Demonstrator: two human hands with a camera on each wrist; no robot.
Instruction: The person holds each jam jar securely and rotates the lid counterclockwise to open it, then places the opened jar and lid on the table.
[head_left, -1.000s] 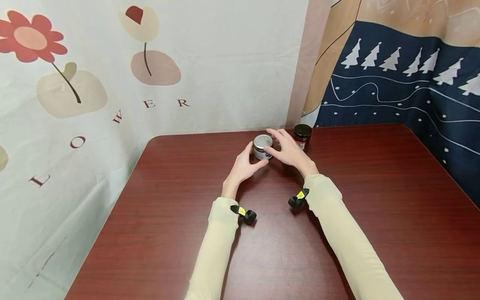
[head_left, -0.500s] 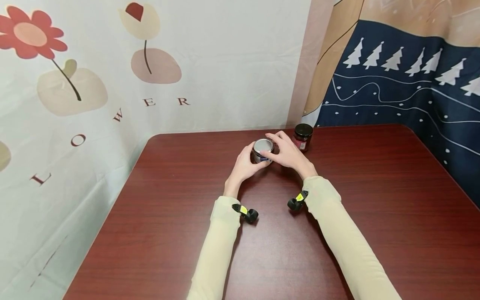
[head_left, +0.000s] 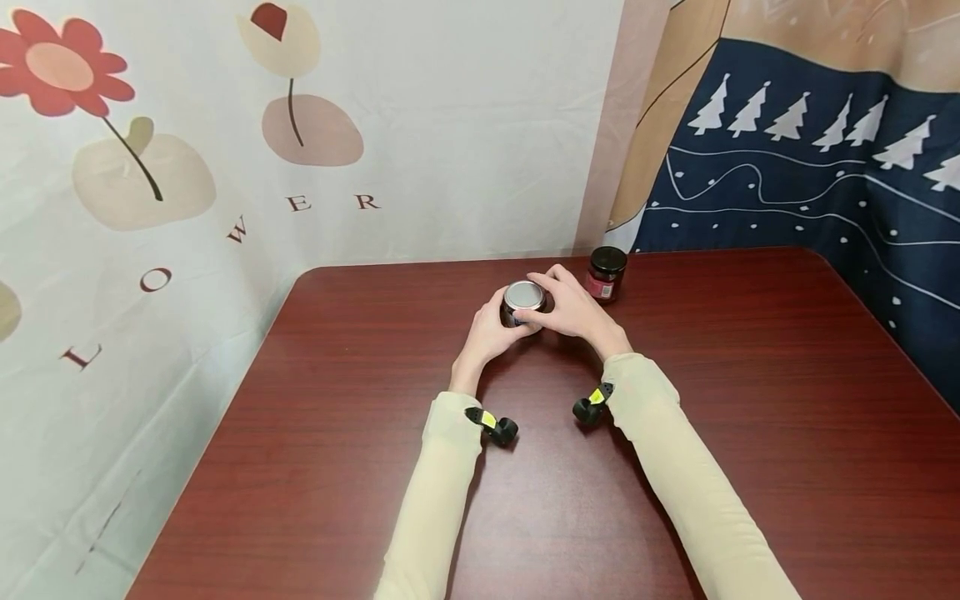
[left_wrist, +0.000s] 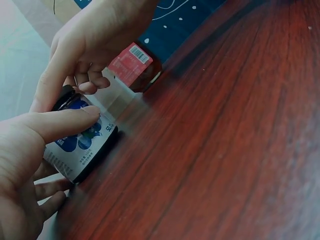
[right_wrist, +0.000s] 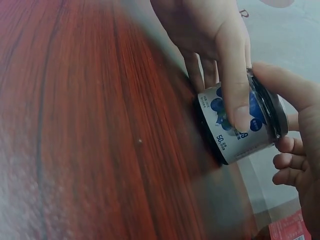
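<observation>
A small jar with a silver lid stands upright near the far edge of the table, between both hands. Its white label shows blueberries and printed text. My left hand grips the jar's body from the left, thumb across the label and other fingers behind the glass. From the right, my right hand holds the lid's rim between thumb and fingers. In the right wrist view, the right thumb lies along the lid's edge, with some fingers curled below.
A second jar with a black lid and a red label stands just right of the right hand, near the table's back edge. Printed cloths hang behind the dark red wooden table.
Both hands have closed in on the silver-lidded jar, which sits slightly nearer to me. The right thumb and fingers have come onto its lid, and the left thumb onto its body.
</observation>
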